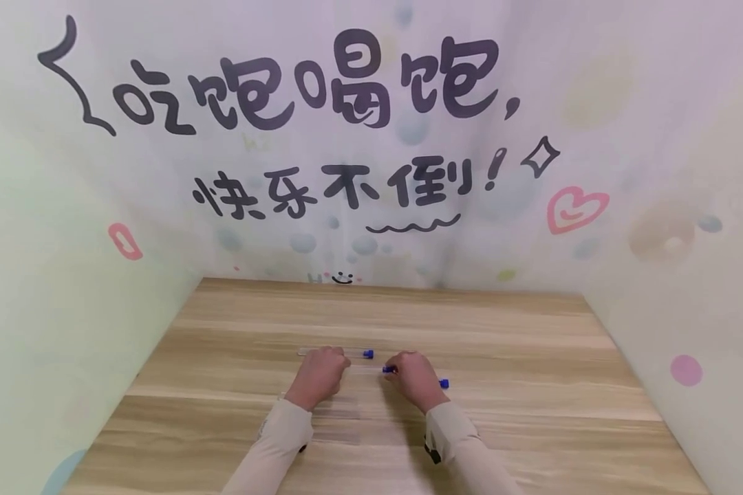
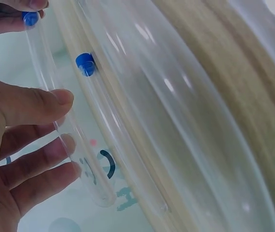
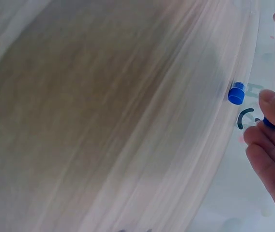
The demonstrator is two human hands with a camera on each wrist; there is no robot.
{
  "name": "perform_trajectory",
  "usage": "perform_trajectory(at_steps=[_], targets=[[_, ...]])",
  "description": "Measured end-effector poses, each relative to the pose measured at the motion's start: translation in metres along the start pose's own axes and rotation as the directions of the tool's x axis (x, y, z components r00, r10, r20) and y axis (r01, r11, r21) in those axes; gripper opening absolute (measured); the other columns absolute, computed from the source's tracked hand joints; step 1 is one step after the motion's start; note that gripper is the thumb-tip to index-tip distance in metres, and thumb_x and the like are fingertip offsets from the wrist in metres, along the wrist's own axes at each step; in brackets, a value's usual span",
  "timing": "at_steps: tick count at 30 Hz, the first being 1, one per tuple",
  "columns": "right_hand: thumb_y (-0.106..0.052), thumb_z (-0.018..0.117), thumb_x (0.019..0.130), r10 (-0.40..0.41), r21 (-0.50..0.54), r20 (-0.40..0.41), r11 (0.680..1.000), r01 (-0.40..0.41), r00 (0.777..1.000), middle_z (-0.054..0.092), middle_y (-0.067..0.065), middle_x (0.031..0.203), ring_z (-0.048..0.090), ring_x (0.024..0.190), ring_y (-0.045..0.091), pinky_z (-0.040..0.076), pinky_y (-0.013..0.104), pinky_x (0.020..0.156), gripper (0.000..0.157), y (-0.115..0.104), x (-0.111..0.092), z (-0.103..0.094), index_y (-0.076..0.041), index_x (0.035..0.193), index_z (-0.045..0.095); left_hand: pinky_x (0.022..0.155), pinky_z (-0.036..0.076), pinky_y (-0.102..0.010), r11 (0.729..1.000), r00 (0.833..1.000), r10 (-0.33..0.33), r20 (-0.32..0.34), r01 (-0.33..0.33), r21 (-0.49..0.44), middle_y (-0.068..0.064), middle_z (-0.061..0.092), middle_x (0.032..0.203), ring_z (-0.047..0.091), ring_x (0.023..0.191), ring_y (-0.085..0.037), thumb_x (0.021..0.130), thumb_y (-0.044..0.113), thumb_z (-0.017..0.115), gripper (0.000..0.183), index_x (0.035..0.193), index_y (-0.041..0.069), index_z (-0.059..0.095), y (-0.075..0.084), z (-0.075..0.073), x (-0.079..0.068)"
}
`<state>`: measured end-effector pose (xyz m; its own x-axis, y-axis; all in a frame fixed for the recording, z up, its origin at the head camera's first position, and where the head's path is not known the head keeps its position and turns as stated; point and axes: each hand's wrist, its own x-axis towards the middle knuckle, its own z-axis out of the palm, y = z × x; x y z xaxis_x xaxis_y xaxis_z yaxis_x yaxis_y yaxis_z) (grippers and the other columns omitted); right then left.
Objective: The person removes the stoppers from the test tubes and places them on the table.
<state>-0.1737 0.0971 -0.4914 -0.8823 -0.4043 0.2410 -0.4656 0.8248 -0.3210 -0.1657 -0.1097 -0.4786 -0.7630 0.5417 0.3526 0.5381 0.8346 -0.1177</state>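
A clear test tube (image 2: 86, 150) with a blue cap (image 2: 30, 18) is held between both hands. My left hand (image 1: 320, 375) grips its clear body between thumb and fingers. At the capped end, my right hand (image 1: 413, 377) pinches the blue cap with thumb and fingertips. Just behind the hands a second test tube lies on the table, its blue cap (image 1: 368, 354) pointing right and part of its body covered by the left hand. Another blue cap (image 1: 444, 383) shows to the right of the right hand; whatever it joins is hidden.
The wood-grain table (image 1: 378, 309) meets a printed wall covering (image 1: 347, 247) at its back edge. More pale covering rises at the left and right sides. A blurred clear tube-like shape (image 2: 161, 82) crosses close in front of the left wrist camera.
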Motion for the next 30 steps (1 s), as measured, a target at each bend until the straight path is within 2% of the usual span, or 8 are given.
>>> perform_trajectory(at_steps=[9,16,23,30], targets=[[-0.013,0.077,0.078,-0.039,-0.033,-0.125,0.999,0.035,0.991,0.073,0.008,0.088,0.070,0.078,0.019,0.056,0.030,0.067,0.015,0.000,-0.002,0.000,-0.006,0.091,0.075,0.046,0.045,-0.025,1.000,1.000,-0.005,-0.008,0.005,-0.010,0.000,0.062,0.065,0.060,0.056,-0.014,0.072,-0.007,0.068,0.021,0.067,0.013,0.069,-0.001,-0.003,0.001],[-0.009,0.077,0.077,-0.062,-0.014,-0.148,0.998,0.061,0.987,0.073,0.007,0.090,0.070,0.080,0.018,0.056,0.029,0.068,0.015,0.002,-0.003,0.002,-0.007,0.091,0.074,0.049,0.049,-0.027,0.998,0.999,-0.048,0.006,0.048,-0.038,-0.002,0.065,0.072,0.062,0.063,-0.017,0.074,-0.008,0.069,0.021,0.077,0.012,0.074,0.001,-0.005,0.000],[-0.008,0.078,0.076,-0.072,-0.035,-0.166,0.997,0.067,0.983,0.073,0.007,0.091,0.070,0.078,0.018,0.056,0.029,0.067,0.020,0.004,-0.004,-0.002,-0.008,0.095,0.071,0.049,0.049,-0.029,0.997,0.998,-0.065,-0.022,0.064,-0.051,-0.003,0.065,0.074,0.062,0.065,-0.018,0.073,-0.007,0.069,0.021,0.080,0.013,0.074,-0.002,-0.002,-0.003],[-0.009,0.079,0.074,-0.066,-0.068,-0.212,0.996,0.052,0.975,0.072,0.005,0.085,0.067,0.068,0.015,0.054,0.029,0.060,0.018,0.017,-0.002,-0.011,-0.009,0.089,0.068,0.047,0.048,-0.027,0.996,0.995,-0.089,-0.042,0.089,-0.009,-0.001,0.062,0.076,0.060,0.063,-0.016,0.075,-0.002,0.072,0.017,0.080,0.014,0.074,-0.008,0.000,-0.004]])
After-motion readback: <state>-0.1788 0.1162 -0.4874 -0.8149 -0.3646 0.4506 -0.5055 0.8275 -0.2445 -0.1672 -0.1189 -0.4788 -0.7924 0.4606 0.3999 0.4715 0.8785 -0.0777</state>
